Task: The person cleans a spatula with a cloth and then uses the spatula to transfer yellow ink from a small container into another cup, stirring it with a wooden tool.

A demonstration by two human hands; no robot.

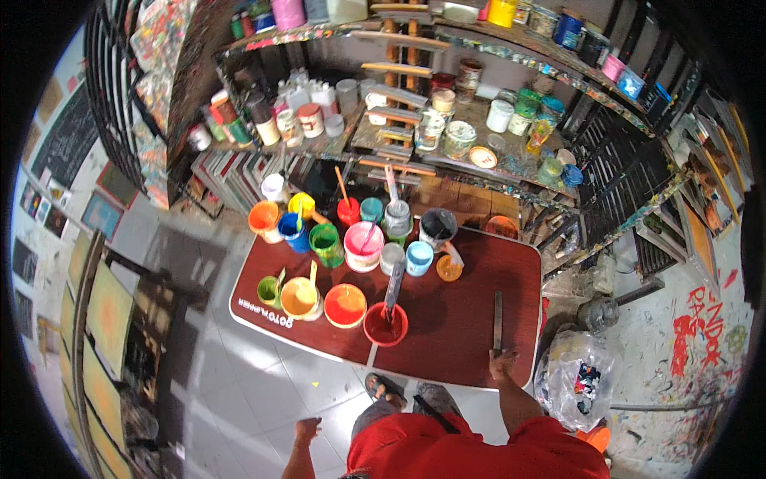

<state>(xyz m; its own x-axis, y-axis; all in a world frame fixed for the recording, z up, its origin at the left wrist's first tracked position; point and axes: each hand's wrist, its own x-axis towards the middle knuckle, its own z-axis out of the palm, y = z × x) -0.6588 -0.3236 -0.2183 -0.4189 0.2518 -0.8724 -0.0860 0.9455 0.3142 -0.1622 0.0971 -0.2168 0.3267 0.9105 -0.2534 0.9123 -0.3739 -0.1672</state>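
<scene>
My right hand (pixel 503 365) is at the table's near right edge, its fingers closed on the near end of a long, narrow, flat grey strip (pixel 498 315). The strip points away from me; I cannot make out its exact kind. My left hand (pixel 306 430) hangs over the floor in front of the table, with nothing visible in it and its fingers partly stretched. Between the two hands, near the table's front edge, stands a red paint pot (pixel 386 326) with a grey-handled tool (pixel 394 281) leaning in it. An orange-red paint tub (pixel 345 306) is left of that pot.
The dark red table (pixel 455 343) carries several paint pots, including a pink tub (pixel 364 246), a yellow-orange tub (pixel 301 298) and a dark bucket (pixel 438 228). Shelves (pixel 367 144) of jars stand behind. A plastic bag (pixel 576 371) sits right of the table.
</scene>
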